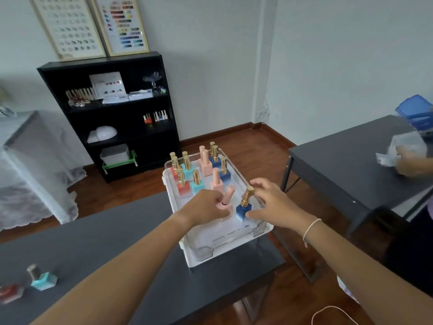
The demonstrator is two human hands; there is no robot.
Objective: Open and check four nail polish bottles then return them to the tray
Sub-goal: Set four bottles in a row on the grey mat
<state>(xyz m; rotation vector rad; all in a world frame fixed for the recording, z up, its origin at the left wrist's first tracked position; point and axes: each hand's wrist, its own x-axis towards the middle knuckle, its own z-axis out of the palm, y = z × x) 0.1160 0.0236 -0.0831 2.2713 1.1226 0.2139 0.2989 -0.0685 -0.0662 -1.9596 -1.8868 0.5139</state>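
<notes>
Head view: the left hand (206, 204) closes its fingers around a tilted pale pink nail polish bottle with a pink cap (226, 200) inside the clear plastic tray (262, 233). Just beside it, the right hand (273, 202) grips a tilted blue gradient bottle with a gold cap (244, 206), thumb at its base, fingers at the cap. More bottles stand upright farther back in the tray. On the dark grey table (105, 242), well left, lie a turquoise bottle (42, 279) and a red bottle (10, 293).

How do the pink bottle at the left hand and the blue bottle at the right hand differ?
The pink bottle has a pink cap; the blue bottle has a gold cap. Pink is one shade; blue fades to white at its base. Both tilt inside the tray, each gripped by a hand.
</notes>
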